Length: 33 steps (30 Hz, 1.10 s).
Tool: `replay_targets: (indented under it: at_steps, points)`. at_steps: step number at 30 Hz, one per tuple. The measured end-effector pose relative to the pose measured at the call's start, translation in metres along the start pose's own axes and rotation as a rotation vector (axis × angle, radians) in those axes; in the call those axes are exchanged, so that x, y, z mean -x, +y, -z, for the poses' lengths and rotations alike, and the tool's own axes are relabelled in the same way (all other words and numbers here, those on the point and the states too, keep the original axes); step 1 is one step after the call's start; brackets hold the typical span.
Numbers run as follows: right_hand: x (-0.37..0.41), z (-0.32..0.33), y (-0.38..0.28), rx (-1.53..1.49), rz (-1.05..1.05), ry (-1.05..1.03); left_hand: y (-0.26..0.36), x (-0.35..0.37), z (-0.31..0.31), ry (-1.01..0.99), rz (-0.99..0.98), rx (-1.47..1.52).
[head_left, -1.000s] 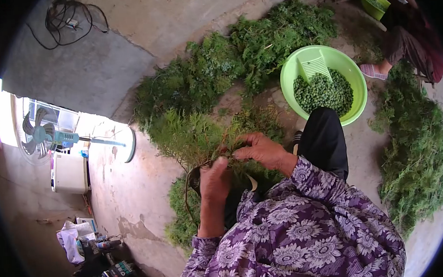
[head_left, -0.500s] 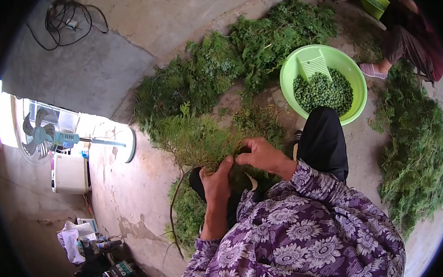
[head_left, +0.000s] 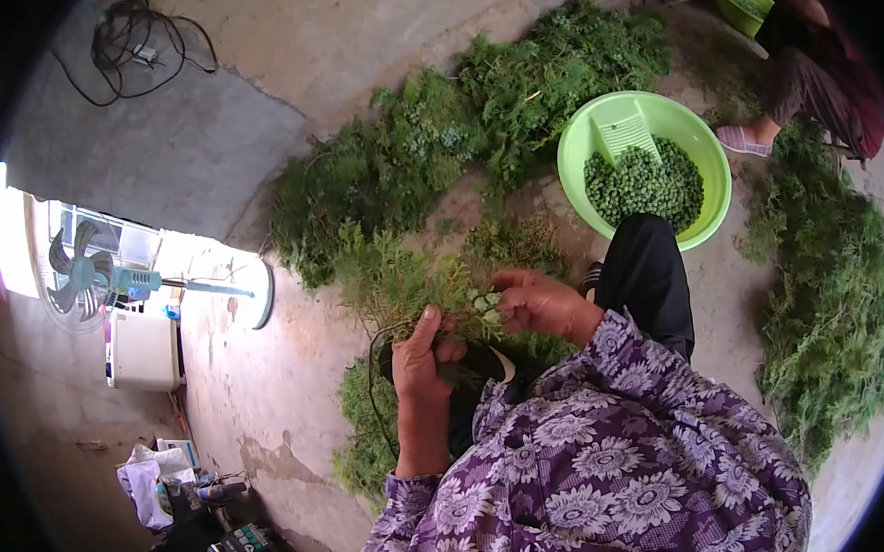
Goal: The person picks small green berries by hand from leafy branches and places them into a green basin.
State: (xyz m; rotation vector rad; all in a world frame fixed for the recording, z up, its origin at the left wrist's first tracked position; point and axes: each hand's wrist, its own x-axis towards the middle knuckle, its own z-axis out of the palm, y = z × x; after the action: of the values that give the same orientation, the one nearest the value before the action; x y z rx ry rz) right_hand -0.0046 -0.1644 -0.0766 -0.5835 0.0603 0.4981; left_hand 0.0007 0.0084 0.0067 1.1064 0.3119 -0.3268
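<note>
My left hand [head_left: 422, 365] is closed round a leafy green branch [head_left: 397, 278], thumb on top, its feathery foliage spreading up and away. A small cluster of pale green berries [head_left: 484, 304] shows at the branch's right side. Beside this cluster my right hand [head_left: 549, 305] has its fingers curled together, fingertips at the berries' edge; what lies between them is hidden. Just beyond my knee stands a lime-green basin [head_left: 574, 174] with a ribbed washboard part [head_left: 622, 132]. Many loose green berries [head_left: 647, 187] lie in it.
Cut branches [head_left: 425, 142] are heaped ahead, with another heap [head_left: 823, 306] on the right. A person's slippered foot [head_left: 745, 140] is by the basin, near a second green basin [head_left: 743, 15]. A standing fan [head_left: 87, 270] and coiled cable [head_left: 145, 52] are at left.
My hands have drawn apart slightly, the right one moving right and the left a little left. The branch has turned, and the berry cluster now shows between the hands.
</note>
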Motion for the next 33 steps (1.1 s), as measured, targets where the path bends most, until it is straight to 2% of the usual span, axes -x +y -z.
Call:
replay_targets:
  at_steps: [1, 5, 16, 19, 23, 25, 33]
  points:
    - [-0.005, 0.000, 0.007, -0.072, -0.001, -0.077, 0.000, -0.001, 0.000, -0.032, 0.038, 0.045]
    - [-0.001, -0.012, 0.005, -0.036, -0.013, -0.048, -0.001, -0.003, 0.001, -0.055, 0.023, 0.051]
    - [-0.003, -0.009, 0.009, -0.181, 0.032, -0.229, -0.004, -0.005, 0.002, -0.062, 0.056, 0.049]
    - [-0.008, -0.007, 0.015, -0.163, 0.023, -0.214, -0.004, -0.003, -0.002, -0.031, 0.048, -0.055]
    - [-0.011, -0.005, 0.018, -0.137, 0.031, -0.252, -0.007, -0.005, 0.002, -0.061, 0.047, -0.009]
    - [-0.010, -0.005, 0.019, -0.190, 0.032, -0.217, -0.007, 0.001, -0.010, 0.079, -0.024, -0.113]
    - [-0.007, -0.004, 0.017, -0.140, 0.052, -0.184, -0.012, -0.002, -0.006, 0.042, -0.009, -0.077]
